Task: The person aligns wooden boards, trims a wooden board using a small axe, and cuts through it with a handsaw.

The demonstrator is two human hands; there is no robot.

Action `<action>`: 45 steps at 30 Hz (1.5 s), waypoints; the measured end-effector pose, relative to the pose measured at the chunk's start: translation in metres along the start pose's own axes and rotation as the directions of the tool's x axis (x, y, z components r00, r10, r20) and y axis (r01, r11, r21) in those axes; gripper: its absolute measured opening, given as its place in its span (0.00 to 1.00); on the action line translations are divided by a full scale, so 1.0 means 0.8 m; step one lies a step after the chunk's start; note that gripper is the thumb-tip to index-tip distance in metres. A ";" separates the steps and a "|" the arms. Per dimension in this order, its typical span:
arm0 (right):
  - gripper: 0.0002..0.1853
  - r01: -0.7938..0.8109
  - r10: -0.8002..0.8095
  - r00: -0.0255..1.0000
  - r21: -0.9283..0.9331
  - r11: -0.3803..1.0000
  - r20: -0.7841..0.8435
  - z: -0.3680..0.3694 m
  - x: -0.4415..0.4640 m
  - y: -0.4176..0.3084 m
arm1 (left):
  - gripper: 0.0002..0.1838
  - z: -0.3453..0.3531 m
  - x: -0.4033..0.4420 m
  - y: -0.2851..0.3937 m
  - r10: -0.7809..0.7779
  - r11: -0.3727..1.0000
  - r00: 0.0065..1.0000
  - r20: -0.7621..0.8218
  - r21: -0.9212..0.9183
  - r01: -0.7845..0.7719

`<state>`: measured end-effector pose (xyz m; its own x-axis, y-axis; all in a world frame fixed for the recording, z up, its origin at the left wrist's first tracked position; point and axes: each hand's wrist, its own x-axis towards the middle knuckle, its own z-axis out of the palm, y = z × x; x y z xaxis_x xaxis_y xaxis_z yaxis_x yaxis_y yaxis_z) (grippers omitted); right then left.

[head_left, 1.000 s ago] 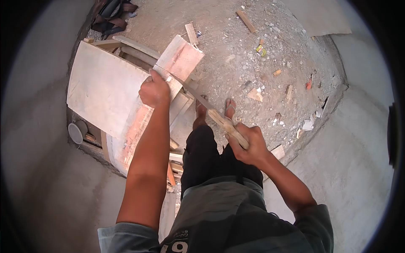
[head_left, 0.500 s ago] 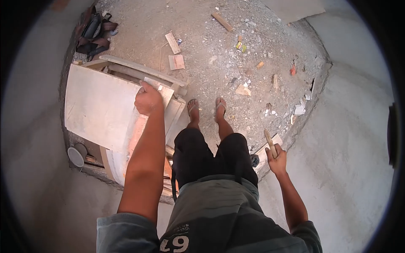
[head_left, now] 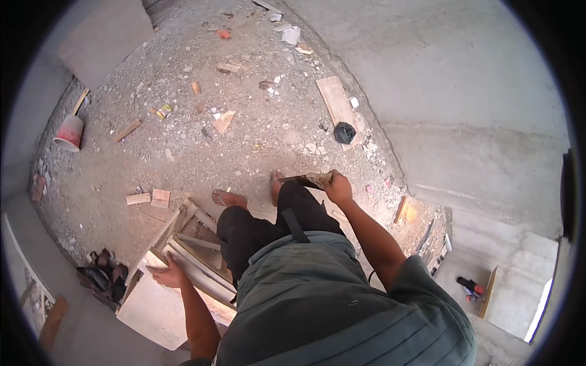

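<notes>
My left hand is closed on the end of a pale board, which lies on a wooden frame at the lower left. Beside that hand, a broad light panel covers part of the frame. My right hand grips the wooden handle of a saw. The saw is over my thighs, its thin blade directed left and seen nearly edge-on. Two short wood pieces, one pale and one reddish, lie on the ground beyond the frame.
A bucket lies tipped at the left wall. Dark bags or straps are beside the frame. A plank with a black bundle lies near the right wall. Rubble covers the ground; a red-and-black tool is at the lower right.
The sawn reddish end has dropped from the board to the ground. My right hand has swung out with the saw, then back over my legs. The view has turned right.
</notes>
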<state>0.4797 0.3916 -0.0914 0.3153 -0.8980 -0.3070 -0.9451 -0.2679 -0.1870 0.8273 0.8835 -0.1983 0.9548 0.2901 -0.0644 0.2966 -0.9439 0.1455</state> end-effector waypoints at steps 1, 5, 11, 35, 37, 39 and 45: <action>0.18 -0.068 0.069 0.997 0.011 0.998 -0.018 -0.005 -0.013 0.023 | 0.53 0.015 0.006 -0.019 0.026 0.999 1.000 -0.012 -0.044 -0.026; 0.22 -0.303 0.322 0.945 0.208 0.930 -0.063 0.028 -0.059 0.166 | 0.55 0.003 0.029 -0.030 0.101 0.989 0.993 0.067 -0.118 -0.093; 0.18 -0.484 0.606 0.784 0.743 0.463 0.133 0.040 -0.073 0.375 | 0.55 -0.062 -0.023 0.023 0.407 0.911 0.906 -0.117 -0.018 -0.412; 0.26 -0.802 0.803 0.345 0.597 -0.017 0.486 0.170 -0.354 0.782 | 0.45 -0.104 -0.984 0.759 0.931 -0.287 -0.339 -0.138 -0.851 -0.440; 0.26 -0.797 0.896 0.146 0.587 -0.146 0.420 0.212 -0.411 0.786 | 0.45 -0.088 -1.104 0.795 0.886 -0.338 -0.422 -0.194 -0.892 -0.301; 0.26 -0.778 0.843 0.053 0.552 -0.301 0.535 0.192 -0.435 0.811 | 0.44 -0.094 -1.238 0.810 0.821 -0.345 -0.535 -0.200 -0.920 -0.187; 0.22 -0.391 0.939 -0.089 0.856 -0.339 0.332 0.078 -0.408 0.909 | 0.38 -0.111 -1.596 0.776 0.588 -0.084 -0.793 -0.161 -0.987 0.138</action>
<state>-0.3052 0.5122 -0.1856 -0.8872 -0.0562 -0.4580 0.2707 0.7405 -0.6151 -0.2062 -0.0593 0.0620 -0.5799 -0.7594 0.2951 0.1252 0.2749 0.9533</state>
